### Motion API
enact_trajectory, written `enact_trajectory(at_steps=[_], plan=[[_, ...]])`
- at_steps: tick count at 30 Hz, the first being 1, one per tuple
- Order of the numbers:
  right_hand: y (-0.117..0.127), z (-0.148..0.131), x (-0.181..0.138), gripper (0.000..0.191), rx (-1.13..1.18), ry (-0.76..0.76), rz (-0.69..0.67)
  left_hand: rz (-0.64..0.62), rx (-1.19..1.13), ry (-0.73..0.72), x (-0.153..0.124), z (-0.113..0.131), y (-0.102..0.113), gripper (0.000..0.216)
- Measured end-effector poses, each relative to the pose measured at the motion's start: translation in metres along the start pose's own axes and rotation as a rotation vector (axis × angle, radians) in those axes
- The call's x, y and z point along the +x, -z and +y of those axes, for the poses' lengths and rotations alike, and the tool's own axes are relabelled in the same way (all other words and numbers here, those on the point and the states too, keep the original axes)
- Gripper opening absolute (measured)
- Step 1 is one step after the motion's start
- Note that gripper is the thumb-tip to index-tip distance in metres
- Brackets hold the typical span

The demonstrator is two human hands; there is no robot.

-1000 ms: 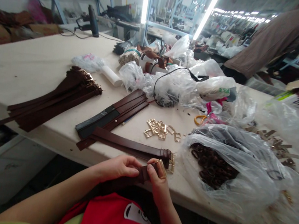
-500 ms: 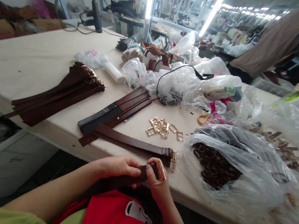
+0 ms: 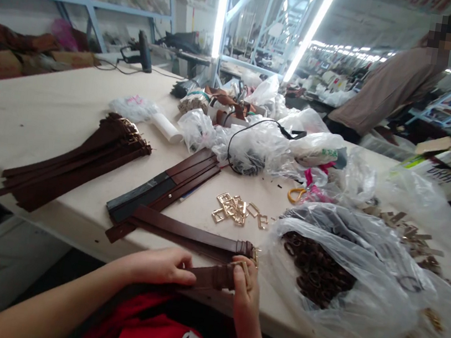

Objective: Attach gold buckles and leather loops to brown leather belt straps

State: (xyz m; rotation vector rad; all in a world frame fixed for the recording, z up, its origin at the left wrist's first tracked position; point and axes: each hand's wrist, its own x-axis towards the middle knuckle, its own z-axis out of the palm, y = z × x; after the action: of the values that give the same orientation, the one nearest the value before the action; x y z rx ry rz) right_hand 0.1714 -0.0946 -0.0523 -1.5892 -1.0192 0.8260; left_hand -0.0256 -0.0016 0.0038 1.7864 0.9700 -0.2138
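Observation:
A dark brown leather belt [image 3: 210,277] is stretched between my two hands at the table's front edge. My left hand [image 3: 167,266] pinches the strap with the thumb on top. Over at the buckle end, my right hand [image 3: 243,286] grips the belt by its gold buckle [image 3: 247,273], thumb against the frame. Just beyond lie finished-looking brown belts [image 3: 195,236] with gold buckles at their right end. A small heap of loose gold buckles [image 3: 233,209] sits farther back. To the right, an open plastic bag [image 3: 350,237] holds many brown leather loops [image 3: 320,274].
A fanned bundle of belts [image 3: 78,170] lies at left, brown strips [image 3: 191,172] beside it. Plastic bags [image 3: 253,150] and yellow-handled scissors [image 3: 296,194] are behind. A heat gun [image 3: 143,51] stands at the far left edge. A co-worker [image 3: 383,90] leans at the back right.
My hands have moved farther apart, exposing more of the belt between them. The right hand has shifted slightly right with the buckle. The view has tilted up, and the co-worker shows more fully.

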Motion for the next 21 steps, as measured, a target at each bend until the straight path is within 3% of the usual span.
enact_trajectory(at_steps=[4,9,11,13,16,21], plan=[[0.019,0.019,0.016,0.031,-0.060,-0.047,0.113,0.368,0.342,0.028,0.004,-0.009,0.013,0.024],[0.046,0.062,0.021,0.040,-0.388,0.048,0.241,0.519,0.627,-0.091,0.051,-0.019,-0.014,0.016],[0.053,0.073,0.023,0.048,-0.572,0.223,0.329,0.540,0.661,-0.097,0.066,-0.021,-0.024,0.018],[0.053,0.076,0.025,0.048,-0.745,0.506,0.404,0.558,0.697,-0.115,0.073,-0.022,-0.027,0.019],[0.039,0.071,0.028,0.042,-0.886,0.882,0.364,0.565,0.742,-0.153,0.069,-0.020,-0.023,0.020],[0.014,0.066,0.037,0.044,-0.983,1.055,0.249,0.562,0.773,-0.224,0.062,-0.015,-0.016,0.023]])
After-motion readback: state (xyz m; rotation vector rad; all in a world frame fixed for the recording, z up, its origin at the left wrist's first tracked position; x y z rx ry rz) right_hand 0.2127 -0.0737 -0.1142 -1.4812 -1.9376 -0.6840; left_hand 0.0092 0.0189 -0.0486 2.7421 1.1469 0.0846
